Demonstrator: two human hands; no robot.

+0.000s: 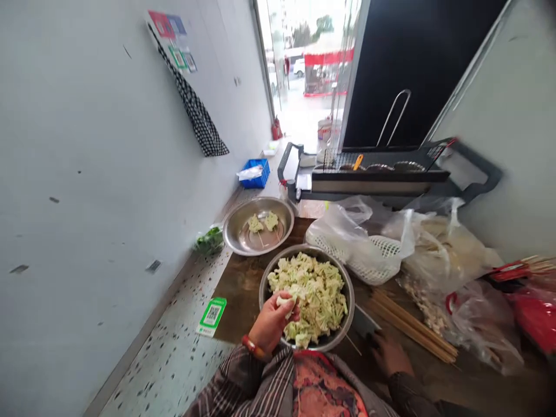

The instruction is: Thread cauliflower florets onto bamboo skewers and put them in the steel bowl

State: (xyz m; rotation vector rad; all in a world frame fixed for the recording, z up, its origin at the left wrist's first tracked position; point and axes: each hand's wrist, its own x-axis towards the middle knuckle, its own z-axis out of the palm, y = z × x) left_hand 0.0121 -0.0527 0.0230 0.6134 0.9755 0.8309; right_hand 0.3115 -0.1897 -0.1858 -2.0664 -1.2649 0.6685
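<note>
My left hand (274,319) is closed around a pale cauliflower floret (284,302), just above the near left side of a metal bowl (348,292). That bowl is heaped with cut cauliflower (315,286). To the right of the bowl, my right hand (391,352) rests low over the table with its fingers curled at the dark handle of a knife (365,322); shadow hides part of the grip. A thin wooden skewer (354,346) lies between the bowl and this hand. Farther back, a second metal basin (237,240) holds two skewered cauliflower pieces (263,222).
A bundle of wooden skewers (414,327) lies at right, beside plastic bags (443,249) and a white basket (377,260). A green QR card (212,315) is at left. Behind stand a blue crate (256,174) and a dark rack (377,182). The wall borders the left.
</note>
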